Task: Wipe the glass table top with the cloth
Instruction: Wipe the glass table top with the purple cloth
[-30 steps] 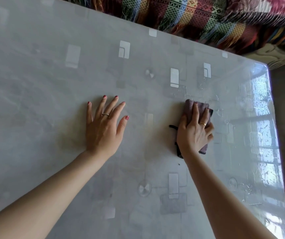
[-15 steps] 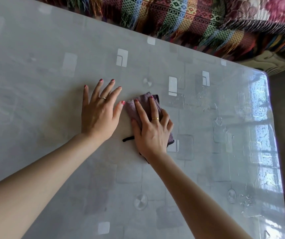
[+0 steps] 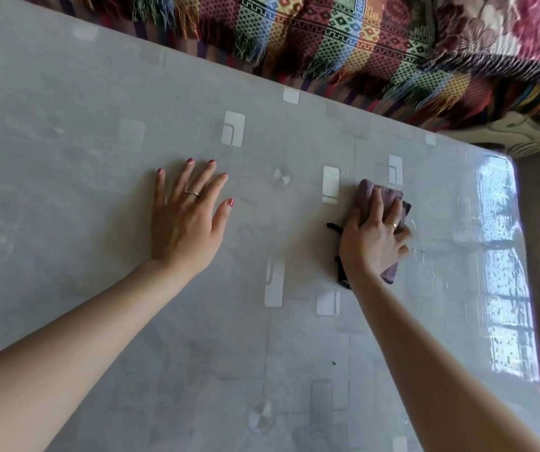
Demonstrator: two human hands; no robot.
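Observation:
A grey glass table top [image 3: 76,197] with pale square patterns fills the view. A small purple cloth [image 3: 365,192] with a dark trim lies on it right of centre. My right hand [image 3: 373,243] lies on top of the cloth and presses it against the glass, with the forefinger and middle finger stretched over it. Most of the cloth is hidden under the palm. My left hand [image 3: 187,220] rests flat on the bare glass to the left, fingers spread, about a hand's width from the cloth.
A colourful fringed woven blanket [image 3: 327,37] hangs over furniture along the table's far edge. The rounded right edge of the table [image 3: 523,243] lies close to the cloth, with a bright window reflection [image 3: 503,288] on the glass there.
My right hand slid the cloth leftwards until it almost touched my left hand, then back to the right. My left hand stayed flat in the same place.

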